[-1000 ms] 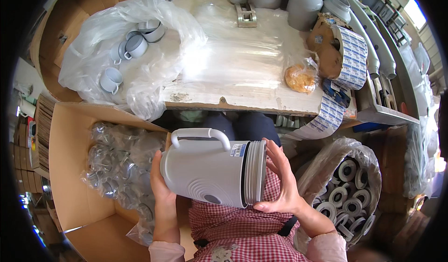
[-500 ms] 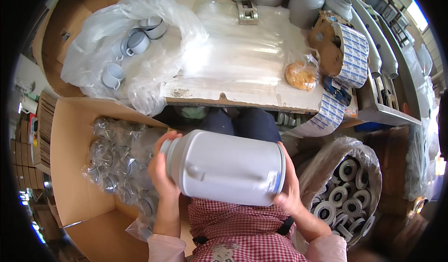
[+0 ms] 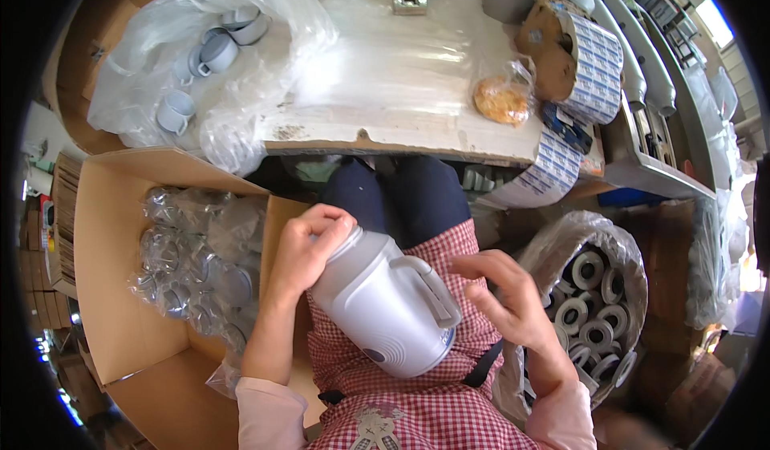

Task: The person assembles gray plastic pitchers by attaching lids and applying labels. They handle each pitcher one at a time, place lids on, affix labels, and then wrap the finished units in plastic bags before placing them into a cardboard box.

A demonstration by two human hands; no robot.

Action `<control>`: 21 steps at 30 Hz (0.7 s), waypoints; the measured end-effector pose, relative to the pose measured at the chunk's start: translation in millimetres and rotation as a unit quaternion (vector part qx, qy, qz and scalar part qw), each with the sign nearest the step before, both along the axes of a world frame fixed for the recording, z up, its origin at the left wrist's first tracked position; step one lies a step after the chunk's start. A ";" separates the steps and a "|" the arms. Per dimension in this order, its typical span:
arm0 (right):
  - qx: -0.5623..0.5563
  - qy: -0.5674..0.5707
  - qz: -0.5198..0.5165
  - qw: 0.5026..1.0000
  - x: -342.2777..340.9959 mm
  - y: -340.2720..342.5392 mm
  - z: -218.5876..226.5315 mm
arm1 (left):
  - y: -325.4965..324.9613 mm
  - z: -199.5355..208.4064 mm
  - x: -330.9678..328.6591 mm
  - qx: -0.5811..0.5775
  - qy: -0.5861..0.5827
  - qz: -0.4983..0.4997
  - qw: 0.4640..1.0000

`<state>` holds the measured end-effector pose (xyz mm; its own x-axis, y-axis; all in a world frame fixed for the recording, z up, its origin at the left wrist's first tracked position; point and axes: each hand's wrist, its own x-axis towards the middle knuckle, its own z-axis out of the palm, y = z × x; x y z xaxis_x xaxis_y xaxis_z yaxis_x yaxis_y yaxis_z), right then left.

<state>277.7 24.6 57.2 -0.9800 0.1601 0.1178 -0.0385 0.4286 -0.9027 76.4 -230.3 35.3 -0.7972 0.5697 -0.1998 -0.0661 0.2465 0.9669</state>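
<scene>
I log one pale grey plastic jug (image 3: 387, 306), tilted on the lap, mouth toward 10 o'clock, base toward 5 o'clock, moulded handle facing up at its 2 o'clock side.

A worktable (image 3: 417, 73) covered in clear plastic sheet stands beyond the grip, its near edge chipped and worn. An open cardboard box (image 3: 104, 289) sits on the floor left of the grip, and grey metal shelving (image 3: 650, 129) runs along the far right. Daylight enters from the upper right corner (image 3: 710, 9).
</scene>
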 end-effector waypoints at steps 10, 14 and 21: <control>-0.009 -0.019 -0.034 0.999 -10.6 -24.9 -20.5 | 22.1 -1.8 0.0 -0.044 0.032 -0.022 0.998; -0.314 -0.130 0.002 0.941 -7.6 -14.5 -24.7 | 28.5 -4.9 -1.9 -0.048 0.027 -0.044 0.998; -0.024 -0.077 0.016 0.997 11.8 -12.2 -22.0 | 34.6 -14.2 -5.1 -0.057 0.066 -0.059 0.995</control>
<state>289.5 12.4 35.3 -0.9906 0.1298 -0.0421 0.0895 0.3849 -0.9186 71.3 -195.7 21.2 -0.7498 0.6404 -0.1666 0.0944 0.3527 0.9310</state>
